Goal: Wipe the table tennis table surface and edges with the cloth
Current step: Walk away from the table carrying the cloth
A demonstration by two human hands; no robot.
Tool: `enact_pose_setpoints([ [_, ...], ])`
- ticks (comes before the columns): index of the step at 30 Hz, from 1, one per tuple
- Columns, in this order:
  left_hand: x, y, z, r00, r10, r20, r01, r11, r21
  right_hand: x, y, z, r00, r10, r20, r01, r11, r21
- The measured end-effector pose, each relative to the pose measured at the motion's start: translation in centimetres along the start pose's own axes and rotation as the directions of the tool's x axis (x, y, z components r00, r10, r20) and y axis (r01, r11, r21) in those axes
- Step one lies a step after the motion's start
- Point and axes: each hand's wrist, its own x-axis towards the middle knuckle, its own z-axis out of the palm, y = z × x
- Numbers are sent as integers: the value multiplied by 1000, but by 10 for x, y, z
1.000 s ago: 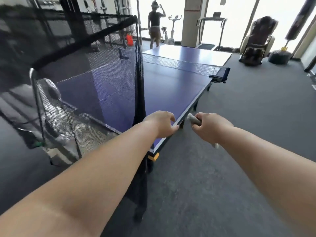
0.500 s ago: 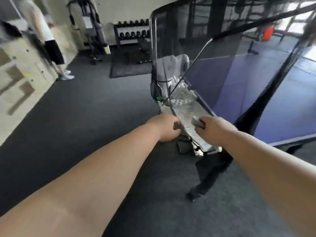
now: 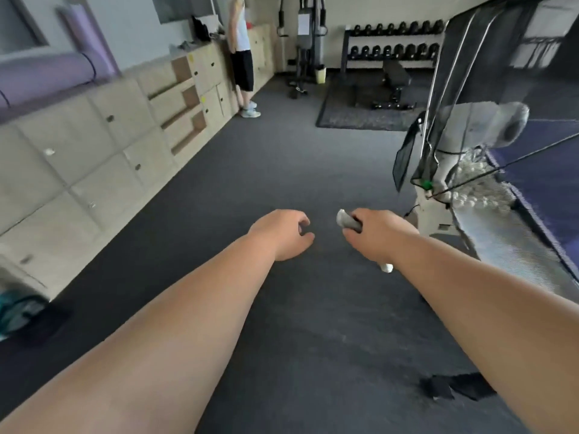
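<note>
Reaching out over the dark grey floor [image 3: 219, 214], both bare arms stretch forward. The right hand [image 3: 376, 236] has its fingers [image 3: 354, 239] clamped round a rolled grey cloth [image 3: 347, 221], with one end poking out above the fist and the other below it. The left hand [image 3: 282, 234] hangs just beside it, its fingers loosely curled, slightly apart and holding nothing. Neither hand touches the blue worktop [image 3: 557, 183], which lies at the right edge behind a black catch net [image 3: 470, 73], near a white ball machine [image 3: 482, 126] and a heap of white balls [image 3: 476, 195]. Far off, a person [image 3: 242, 54] stands by the wooden cabinets [image 3: 109, 170], near a dumbbell rack [image 3: 393, 42].
</note>
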Motion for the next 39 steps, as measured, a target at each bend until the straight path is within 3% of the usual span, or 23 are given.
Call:
enact_pose_setpoints([
  [8, -27, -119, -46, 991, -127, -53, 128, 992, 16, 39, -107, 24, 996, -87, 29, 87, 996, 0],
  [14, -19, -173, -61, 985, -158, -69, 158, 987, 1, 75, -142, 34, 993, -106, 52, 104, 994, 29],
  [24, 66, -204, -57, 984, -176, -37, 176, 984, -16, 172, -128, 58, 988, -116, 101, 113, 993, 37],
  [39, 302, -225, -89, 966, -249, -73, 247, 968, -34, 428, -86, 46, 969, -213, 126, 209, 977, 46],
])
